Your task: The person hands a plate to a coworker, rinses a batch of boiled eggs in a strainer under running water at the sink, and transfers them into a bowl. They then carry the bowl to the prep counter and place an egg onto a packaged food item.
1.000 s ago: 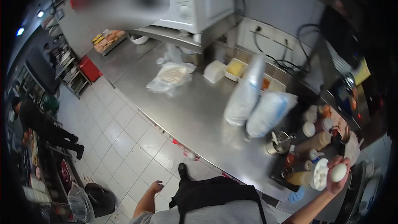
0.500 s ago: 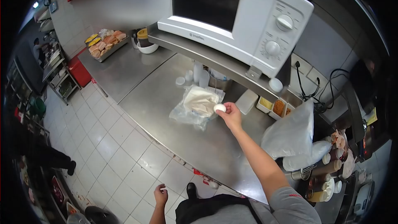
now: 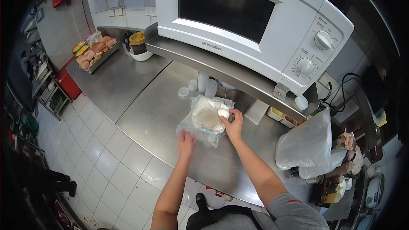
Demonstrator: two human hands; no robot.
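A small white egg-like object (image 3: 223,113) is pinched between the thumb and fingers of my right hand (image 3: 233,124). It hangs over the right side of an opened clear plastic bag (image 3: 187,123) with pale powdery contents (image 3: 207,118), which lies on the steel counter. My left hand (image 3: 186,144) is at the near left edge of the bag, its fingers loosely curled and apart. Whether those fingertips touch the plastic is hard to make out. Behind the bag stand several small clear plastic cups (image 3: 210,88).
A white microwave (image 3: 238,21) sits on a steel shelf (image 3: 204,61) above the counter (image 3: 149,115). At the far left is a tray of packed buns or bread (image 3: 96,53). To the right are a large plastic bag (image 3: 304,145), food containers (image 3: 277,114) and several sauce bottles (image 3: 334,196).
My left hand has risen from low beside my body to the bag's near edge. My right hand still holds the white object over the bag. The view has shifted closer to the counter.
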